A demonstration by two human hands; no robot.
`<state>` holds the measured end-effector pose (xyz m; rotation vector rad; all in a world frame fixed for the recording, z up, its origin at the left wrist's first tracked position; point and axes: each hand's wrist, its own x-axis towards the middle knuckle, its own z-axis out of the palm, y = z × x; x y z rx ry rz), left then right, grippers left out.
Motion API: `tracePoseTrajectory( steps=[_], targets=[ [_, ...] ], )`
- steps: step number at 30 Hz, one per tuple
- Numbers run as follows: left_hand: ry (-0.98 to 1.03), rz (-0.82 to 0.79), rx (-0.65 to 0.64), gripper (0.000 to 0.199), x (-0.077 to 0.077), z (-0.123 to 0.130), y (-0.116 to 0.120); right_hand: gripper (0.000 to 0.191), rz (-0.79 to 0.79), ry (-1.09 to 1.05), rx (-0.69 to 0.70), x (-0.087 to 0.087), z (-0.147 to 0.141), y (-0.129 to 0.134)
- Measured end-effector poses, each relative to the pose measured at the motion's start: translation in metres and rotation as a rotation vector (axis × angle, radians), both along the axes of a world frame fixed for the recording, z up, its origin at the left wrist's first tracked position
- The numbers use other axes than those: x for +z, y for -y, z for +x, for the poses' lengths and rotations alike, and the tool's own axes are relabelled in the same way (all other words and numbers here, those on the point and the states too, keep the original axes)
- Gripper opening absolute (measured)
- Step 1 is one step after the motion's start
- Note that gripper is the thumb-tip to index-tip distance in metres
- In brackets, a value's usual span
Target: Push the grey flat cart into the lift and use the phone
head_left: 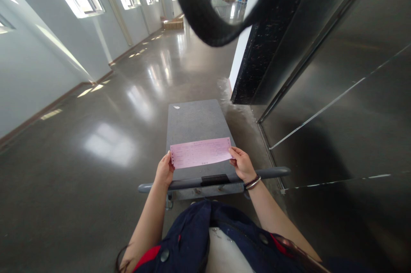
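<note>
A pink paper form (201, 153) with punched holes down its short edges is stretched between my two hands. My left hand (165, 169) pinches its left end, and my right hand (241, 163) pinches the right end. The print on the sheet is too small to read. Beneath the paper lies the grey deck of a platform trolley (195, 119). The trolley's push bar (272, 173) runs crosswise just below my hands, between them and my body. Whether my wrists touch the bar, I cannot tell.
A white scrap (176, 107) lies at the deck's far left corner. Metal doors (340, 106) in a dark frame stand close on the right. Shiny grey floor (105, 144) stretches left to a windowed wall (128, 25). Cardboard boxes (173, 25) sit farther off. A blurred black strap (208, 25) hangs above.
</note>
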<state>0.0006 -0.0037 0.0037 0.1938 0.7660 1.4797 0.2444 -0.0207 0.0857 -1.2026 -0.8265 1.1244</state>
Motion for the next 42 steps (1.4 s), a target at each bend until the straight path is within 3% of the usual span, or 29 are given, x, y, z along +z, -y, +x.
tracePoseTrajectory(
  steps=[31, 42],
  targets=[
    [-0.025, -0.003, 0.025, 0.006, -0.004, -0.0006, -0.001, 0.045, 0.003, 0.014, 0.002, 0.0002, -0.0002, 0.0009],
    [-0.012, -0.01, 0.027, 0.013, -0.0001, -0.0001, -0.0003, 0.047, 0.006, 0.034, 0.002, -0.0004, -0.0002, 0.0004]
  ],
)
